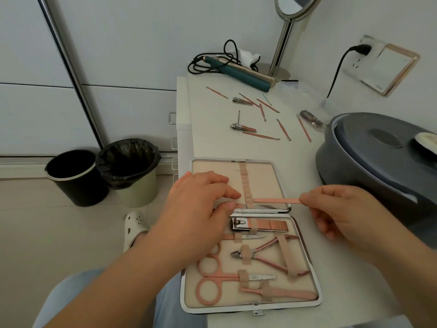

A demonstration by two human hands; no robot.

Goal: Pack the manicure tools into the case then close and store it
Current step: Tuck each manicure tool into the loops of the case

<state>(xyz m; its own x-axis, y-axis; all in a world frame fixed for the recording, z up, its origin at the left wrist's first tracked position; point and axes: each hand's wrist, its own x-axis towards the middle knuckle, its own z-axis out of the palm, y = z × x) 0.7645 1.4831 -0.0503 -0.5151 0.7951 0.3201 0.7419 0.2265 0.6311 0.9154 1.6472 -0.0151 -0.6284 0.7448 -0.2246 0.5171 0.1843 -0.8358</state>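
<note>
The manicure case [305,254] lies open on the white table, its near half holding a large clipper [260,225], nippers [267,255], scissors [220,278] and other pink tools under elastic loops. My right hand [340,214] pinches the right end of a pink nail file [276,200], which runs through the elastic strip [246,183] at the bottom of the far half. My left hand [201,209] rests on that half with fingertips pinching at the file's left end. Loose tools lie farther back: two small clippers [241,100] [238,127] and several thin pink sticks [283,129].
A grey round lidded container [378,152] stands at the right. A teal hair straightener [238,71] with its black cord, a mirror stand [281,43] and a wall socket [364,49] are at the back. Two waste bins [78,176] [132,169] stand on the floor left.
</note>
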